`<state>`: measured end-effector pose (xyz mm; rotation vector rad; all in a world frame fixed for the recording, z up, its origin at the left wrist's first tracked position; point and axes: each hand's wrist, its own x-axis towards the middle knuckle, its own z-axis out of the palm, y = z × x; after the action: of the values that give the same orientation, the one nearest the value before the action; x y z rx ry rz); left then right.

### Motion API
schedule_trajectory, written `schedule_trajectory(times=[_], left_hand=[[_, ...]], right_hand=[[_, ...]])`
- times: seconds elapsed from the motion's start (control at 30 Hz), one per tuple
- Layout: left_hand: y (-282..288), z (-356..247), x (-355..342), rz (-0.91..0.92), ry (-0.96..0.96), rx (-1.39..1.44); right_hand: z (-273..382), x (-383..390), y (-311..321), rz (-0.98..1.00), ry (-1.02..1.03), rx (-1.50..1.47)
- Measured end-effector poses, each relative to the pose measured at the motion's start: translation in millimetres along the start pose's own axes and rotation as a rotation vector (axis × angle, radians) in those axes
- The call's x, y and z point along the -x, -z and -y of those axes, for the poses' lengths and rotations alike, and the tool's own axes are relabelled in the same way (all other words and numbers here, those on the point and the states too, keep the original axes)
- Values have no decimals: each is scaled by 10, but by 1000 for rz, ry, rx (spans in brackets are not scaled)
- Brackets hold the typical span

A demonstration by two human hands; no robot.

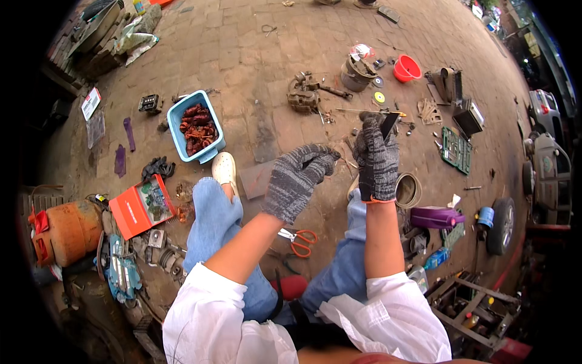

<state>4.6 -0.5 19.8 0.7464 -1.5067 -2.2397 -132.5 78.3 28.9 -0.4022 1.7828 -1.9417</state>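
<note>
My left hand (297,182), in a grey knit glove, has its fingertips pinched together at the centre; what they hold, if anything, is too small to make out. My right hand (377,161), gloved alike, is raised and closed on a dark flat object (388,125). A thin yellowish rod (361,111) shows just beyond its fingers; whether I hold it, I cannot tell. Orange-handled scissors (302,242) lie between my legs below my left hand. A coiled band (409,191) lies beside my right forearm, and a translucent sheet (254,179) is under the left hand's side.
A blue tub of rusty parts (196,127), red box (139,215) and orange cylinder (73,233) are leftward. Greasy parts (303,94), a bucket (357,76) and red bowl (406,68) lie ahead. A green socket case (454,150), purple jug (436,217), tyre (500,225) and metal frame (470,309) are rightward.
</note>
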Motion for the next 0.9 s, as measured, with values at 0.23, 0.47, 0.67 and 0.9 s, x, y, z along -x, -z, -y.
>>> schedule_trajectory(times=[0.23,0.47,0.67,0.9], left_hand=[[99,59,-37,-22,12,148],[94,18,-45,-47,21,129],[101,54,-19,-155,-258,-113],[100,33,-5,-183,-278,-91]], right_hand=[[-203,-99,183,39,294,76],[-29,172,-7,285,139,247],[58,342,-202,235,39,303],[-97,304,-258,179,328,219]])
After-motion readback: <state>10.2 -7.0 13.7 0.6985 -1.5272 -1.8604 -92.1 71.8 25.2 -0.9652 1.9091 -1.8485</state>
